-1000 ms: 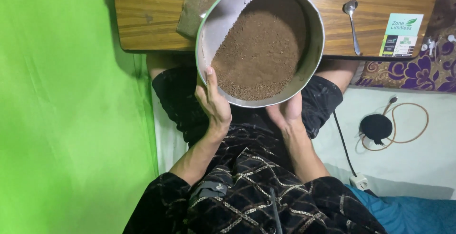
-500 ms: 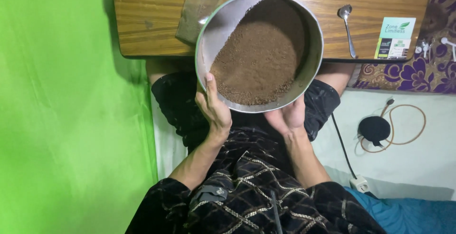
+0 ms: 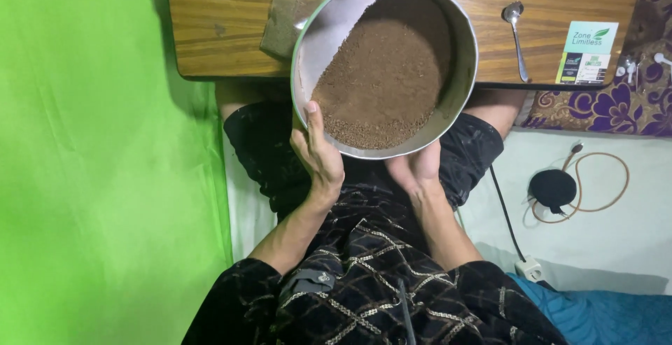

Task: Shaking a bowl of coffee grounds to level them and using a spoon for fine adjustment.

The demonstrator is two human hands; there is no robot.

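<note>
A round steel pan (image 3: 458, 86) is held tilted over my lap, in front of the wooden table (image 3: 224, 30). Brown powder (image 3: 381, 82) is heaped toward the pan's near and right side, leaving the pale base bare at the upper left. My left hand (image 3: 318, 156) grips the near left rim, thumb inside over the edge. My right hand (image 3: 414, 170) supports the pan from underneath at the near side, fingers mostly hidden by it.
A clear plastic bag (image 3: 294, 9) with some dark powder lies on the table behind the pan. A metal spoon (image 3: 516, 37) and a small printed card (image 3: 588, 51) lie to the right. A black charger with coiled cable (image 3: 556, 189) rests on the white bedding. Green cloth hangs left.
The pan has shifted slightly and the powder has slid a little toward its near edge. Both hands keep the same hold.
</note>
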